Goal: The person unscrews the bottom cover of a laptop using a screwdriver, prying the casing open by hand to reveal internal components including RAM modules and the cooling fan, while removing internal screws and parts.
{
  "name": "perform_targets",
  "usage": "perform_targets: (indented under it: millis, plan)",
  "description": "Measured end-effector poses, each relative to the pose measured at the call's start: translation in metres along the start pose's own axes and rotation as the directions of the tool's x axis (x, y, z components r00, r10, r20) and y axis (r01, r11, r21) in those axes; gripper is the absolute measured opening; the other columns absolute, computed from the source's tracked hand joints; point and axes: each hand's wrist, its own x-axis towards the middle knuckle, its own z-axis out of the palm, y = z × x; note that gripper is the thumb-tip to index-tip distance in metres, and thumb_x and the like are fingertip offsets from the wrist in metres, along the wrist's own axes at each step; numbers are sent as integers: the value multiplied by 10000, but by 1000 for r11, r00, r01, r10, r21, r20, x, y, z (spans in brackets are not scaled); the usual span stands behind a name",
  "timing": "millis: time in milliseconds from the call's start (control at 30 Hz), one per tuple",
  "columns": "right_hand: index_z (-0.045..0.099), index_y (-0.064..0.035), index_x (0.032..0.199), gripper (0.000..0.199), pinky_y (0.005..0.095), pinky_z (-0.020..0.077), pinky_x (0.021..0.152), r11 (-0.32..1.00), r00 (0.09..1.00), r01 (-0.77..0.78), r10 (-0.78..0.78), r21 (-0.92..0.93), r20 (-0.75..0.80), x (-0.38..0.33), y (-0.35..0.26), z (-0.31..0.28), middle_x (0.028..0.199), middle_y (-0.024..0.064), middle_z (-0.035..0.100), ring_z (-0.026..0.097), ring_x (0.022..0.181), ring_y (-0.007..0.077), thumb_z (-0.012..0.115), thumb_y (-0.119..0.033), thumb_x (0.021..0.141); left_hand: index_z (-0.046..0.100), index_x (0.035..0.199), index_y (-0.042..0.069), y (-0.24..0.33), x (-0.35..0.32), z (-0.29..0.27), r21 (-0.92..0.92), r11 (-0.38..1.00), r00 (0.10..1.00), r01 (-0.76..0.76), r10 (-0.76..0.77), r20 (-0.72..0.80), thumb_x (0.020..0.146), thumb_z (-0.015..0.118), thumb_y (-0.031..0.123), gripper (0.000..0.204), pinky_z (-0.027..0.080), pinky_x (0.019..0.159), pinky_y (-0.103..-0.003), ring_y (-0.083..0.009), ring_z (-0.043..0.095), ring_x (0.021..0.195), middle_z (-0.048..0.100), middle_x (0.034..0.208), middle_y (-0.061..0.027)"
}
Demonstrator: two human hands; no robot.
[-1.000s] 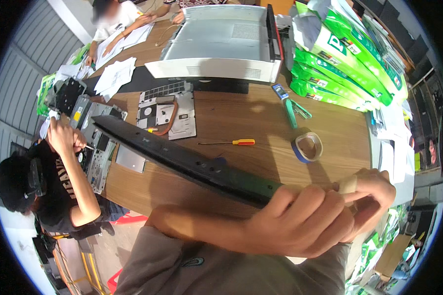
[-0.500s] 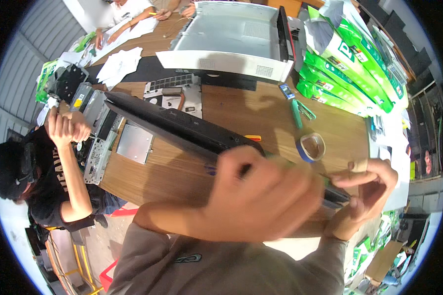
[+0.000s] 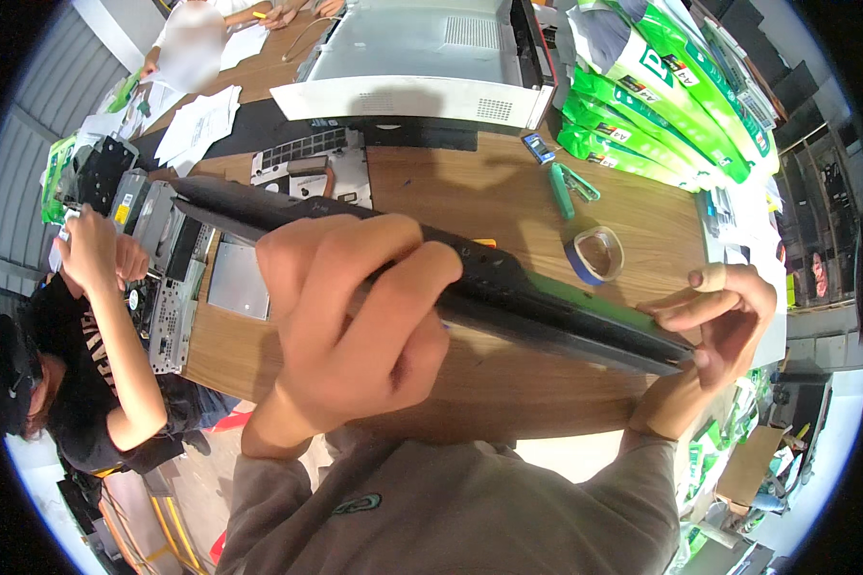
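Note:
A long black plastic panel (image 3: 537, 297) is held slantwise above the table, seen nearly edge-on with a groove along it. Its left end reaches over the metal parts at the left. My right hand (image 3: 724, 321) grips the right end between thumb and fingers; a tan wrap circles one finger. In front of the panel's left half, my left hand (image 3: 355, 316) is closed with curled fingers, covering part of it. Whether those fingers grip the panel or something small is hidden. Beyond the panel lie a roll of tape (image 3: 594, 256) and green-handled pliers (image 3: 566, 190).
A white computer case cover (image 3: 403, 96) stands at the back. Green paper packs (image 3: 642, 125) are heaped at the far right. A silver metal plate (image 3: 240, 278) and perforated metal parts (image 3: 170, 326) lie left, beside a co-worker (image 3: 96, 364). Loose papers (image 3: 199, 129) lie behind.
My left hand has moved left along the panel, from near its right part to its left half. The right hand keeps its grip on the right end. The view has shifted slightly.

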Motion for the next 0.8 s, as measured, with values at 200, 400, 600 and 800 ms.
perform_targets:
  millis: [200, 400, 600, 800]
  plan:
    - [544, 131, 1114, 535, 391, 617, 769, 997, 992, 61, -65, 49, 104, 2, 8, -13, 738, 197, 736, 758, 757, 308, 681, -186, 706, 674, 881, 52, -5, 2, 5, -44, 999, 999, 16, -17, -35, 615, 578, -38, 297, 409, 760, -388, -283, 537, 814, 606, 891, -106]
    - [401, 231, 1205, 646, 495, 641, 782, 984, 963, 144, -164, 104, 216, 3, 13, -22, 837, 213, 724, 738, 762, 381, 678, -121, 739, 663, 824, 51, -9, 4, 13, -94, 995, 996, 29, -37, -86, 557, 561, -21, 295, 394, 736, -379, -271, 504, 769, 596, 853, -99]
    - [490, 136, 1134, 540, 413, 630, 758, 986, 976, 162, -154, -40, 152, -2, 9, -26, 741, 208, 724, 747, 746, 333, 670, -146, 711, 641, 782, 57, -7, 7, 17, -80, 996, 994, 45, -53, -99, 552, 559, 34, 246, 374, 712, -365, -266, 481, 741, 570, 811, -90]
    - [443, 162, 1150, 534, 449, 645, 748, 988, 983, 96, -113, 121, 144, -3, 6, -17, 794, 235, 723, 742, 762, 385, 657, -79, 724, 612, 761, 58, -5, 9, 18, -78, 995, 992, 56, -65, -109, 562, 538, 122, 222, 362, 707, -371, -270, 459, 721, 543, 775, -94]
